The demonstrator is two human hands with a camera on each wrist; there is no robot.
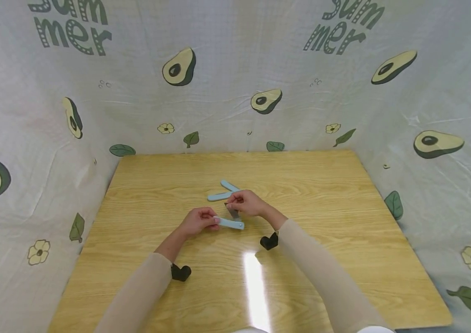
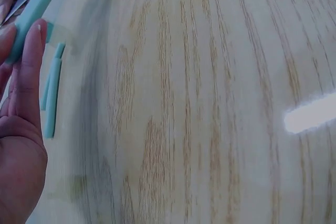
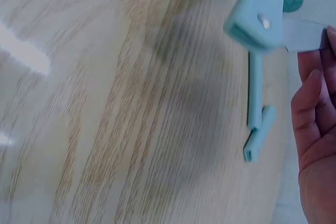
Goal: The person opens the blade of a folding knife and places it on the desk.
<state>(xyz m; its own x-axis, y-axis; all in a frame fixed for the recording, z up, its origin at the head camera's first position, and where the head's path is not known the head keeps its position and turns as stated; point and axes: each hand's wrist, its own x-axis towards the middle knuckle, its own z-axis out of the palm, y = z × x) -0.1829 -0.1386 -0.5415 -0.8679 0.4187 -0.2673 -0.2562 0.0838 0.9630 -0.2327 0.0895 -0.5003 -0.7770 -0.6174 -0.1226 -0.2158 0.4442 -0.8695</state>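
Observation:
My left hand grips the light blue handle of a folding knife near its left end. From the pivot at the other end, the metal blade stands swung out at an angle. My right hand pinches the blade near its tip; in the right wrist view the blade runs from the handle to the fingertips. Beyond the hands, two more light blue handles, one nearer and one farther, lie on the table in a V. No blades show on them.
The wooden table carries a bright reflection near its front. A pale cloth printed with avocados and leaves hangs behind and at both sides. Black camera mounts sit at the wrists.

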